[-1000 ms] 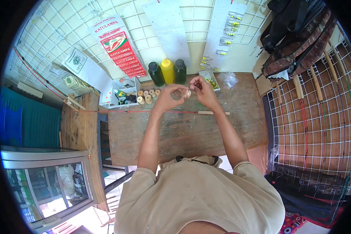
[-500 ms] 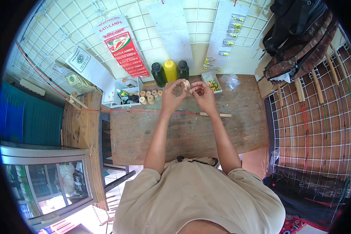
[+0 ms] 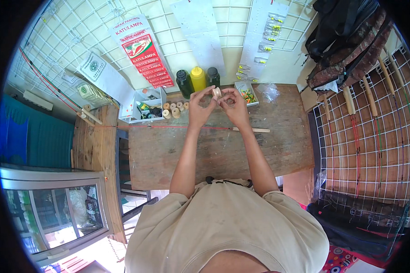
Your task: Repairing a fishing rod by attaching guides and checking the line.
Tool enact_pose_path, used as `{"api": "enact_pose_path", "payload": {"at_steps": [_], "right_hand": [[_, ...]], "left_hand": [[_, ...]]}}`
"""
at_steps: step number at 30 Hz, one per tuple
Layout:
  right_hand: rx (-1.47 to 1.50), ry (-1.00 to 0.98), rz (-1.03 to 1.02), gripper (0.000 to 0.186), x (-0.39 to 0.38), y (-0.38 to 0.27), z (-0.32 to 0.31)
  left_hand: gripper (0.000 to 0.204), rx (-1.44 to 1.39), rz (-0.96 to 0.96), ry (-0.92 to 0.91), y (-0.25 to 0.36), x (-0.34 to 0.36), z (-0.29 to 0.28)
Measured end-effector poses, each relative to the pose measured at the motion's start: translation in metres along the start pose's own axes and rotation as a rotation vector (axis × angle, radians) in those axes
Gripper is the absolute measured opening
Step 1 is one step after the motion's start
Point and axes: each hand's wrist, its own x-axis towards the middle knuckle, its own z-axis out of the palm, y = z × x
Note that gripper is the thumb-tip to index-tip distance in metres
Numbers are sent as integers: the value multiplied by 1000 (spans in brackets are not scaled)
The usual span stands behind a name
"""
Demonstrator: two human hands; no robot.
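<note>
Head view is showing both hands raised above the wooden workbench (image 3: 214,154): the left hand (image 3: 199,108) is pinching a small pale spool (image 3: 217,93) at its fingertips, while the right hand (image 3: 234,107) is closing its fingers beside it, apparently on fine thread too thin to make out. Keeping the spool steady and the thread taut would seem wise. A thin red rod (image 3: 191,128) is lying just below. Behind, three bottles (image 3: 197,79) are standing, a red banner (image 3: 143,57) is hanging at a slant, and small yellow packets (image 3: 269,34) are hanging on the wall grid.
</note>
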Motion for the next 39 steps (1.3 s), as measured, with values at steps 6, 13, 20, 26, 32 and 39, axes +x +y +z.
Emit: {"api": "enact_pose_path", "payload": {"at_steps": [6,13,20,26,32,39], "right_hand": [[-48,47,-55,37,-3,-10,2],[-87,34,-61,38,-3,-8,-2],[-110,-19,-105,40,-5,-5,2],[-51,-55,-116,38,-4,-4,4],[-8,-105,-41,39,-7,8,-1],[-18,-53,-30,34,-9,11,-6]], "left_hand": [[38,80,13,-31,-2,-3,-7],[43,63,18,-36,-8,-8,-4],[35,-109,-64,15,-15,-7,-6],[30,-305,-131,-33,-19,-7,-5],[28,-363,-205,-127,-14,-12,-6],[29,-409,-281,-217,-11,-15,-2]]}}
